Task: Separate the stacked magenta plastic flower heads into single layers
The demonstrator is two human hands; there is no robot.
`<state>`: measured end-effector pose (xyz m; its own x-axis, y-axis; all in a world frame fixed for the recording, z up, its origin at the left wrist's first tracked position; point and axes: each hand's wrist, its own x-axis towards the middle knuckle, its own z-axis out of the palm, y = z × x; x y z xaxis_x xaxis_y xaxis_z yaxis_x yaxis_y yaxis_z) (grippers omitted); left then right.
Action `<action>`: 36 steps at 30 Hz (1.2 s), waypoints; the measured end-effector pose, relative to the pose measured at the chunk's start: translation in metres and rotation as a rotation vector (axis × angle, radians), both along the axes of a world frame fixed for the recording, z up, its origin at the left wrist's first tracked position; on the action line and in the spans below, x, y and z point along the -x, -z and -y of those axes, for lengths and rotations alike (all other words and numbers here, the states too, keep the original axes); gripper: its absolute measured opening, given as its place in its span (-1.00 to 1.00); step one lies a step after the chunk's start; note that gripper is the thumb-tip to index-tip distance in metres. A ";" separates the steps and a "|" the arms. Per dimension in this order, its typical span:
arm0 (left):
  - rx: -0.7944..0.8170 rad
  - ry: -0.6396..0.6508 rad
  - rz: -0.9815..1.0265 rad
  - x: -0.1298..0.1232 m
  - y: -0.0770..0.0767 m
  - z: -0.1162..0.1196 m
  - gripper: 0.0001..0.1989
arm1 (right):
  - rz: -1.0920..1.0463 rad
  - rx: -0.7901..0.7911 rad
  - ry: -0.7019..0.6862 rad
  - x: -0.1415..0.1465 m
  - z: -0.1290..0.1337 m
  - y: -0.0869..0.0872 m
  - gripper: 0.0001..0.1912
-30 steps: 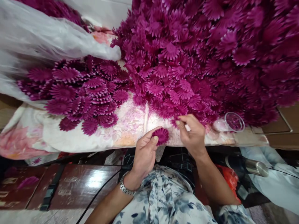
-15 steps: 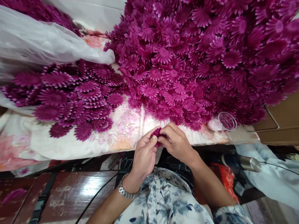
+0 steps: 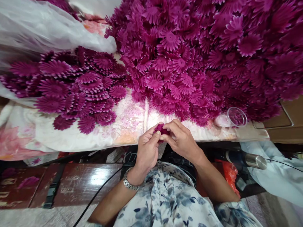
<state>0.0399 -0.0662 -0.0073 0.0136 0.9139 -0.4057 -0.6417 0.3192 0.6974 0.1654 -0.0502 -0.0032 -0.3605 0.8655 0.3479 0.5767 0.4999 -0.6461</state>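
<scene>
Between my hands, in front of my body at the table's near edge, is a small magenta artificial flower piece (image 3: 161, 128), partly hidden by fingers. My left hand (image 3: 148, 148) pinches it with thumb and fingers from the left. From the right, my right hand (image 3: 182, 140) has its thumb and index finger closed on the same piece. Past my hands rises a big heap of magenta artificial flowers (image 3: 180, 63). To the left lies a smaller pile of stacked petal layers (image 3: 53, 86) with pale-edged petals.
A clear plastic cup (image 3: 236, 117) lies on its side at the table's front right. White plastic sheeting (image 3: 54, 31) covers the back left. A patterned cloth (image 3: 127, 119) covers the table. Below are a dark flask (image 3: 253, 160), a red bag (image 3: 229, 176) and a brown bench (image 3: 78, 181).
The view has shifted slightly, so the table and bench sit higher in the picture. My hands stay together on the flower piece; my right fingers have shifted a little over it.
</scene>
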 end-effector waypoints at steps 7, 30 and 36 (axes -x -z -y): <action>-0.023 0.051 0.064 0.002 0.006 0.003 -0.70 | -0.045 -0.052 -0.021 -0.001 -0.007 0.008 -0.90; 0.063 0.017 0.131 0.005 0.002 0.002 -0.77 | 0.058 -0.084 -0.037 -0.005 -0.004 -0.001 -0.93; 0.002 0.044 0.080 0.003 0.008 0.005 -0.68 | -0.020 -0.097 -0.004 0.003 -0.002 0.010 -0.89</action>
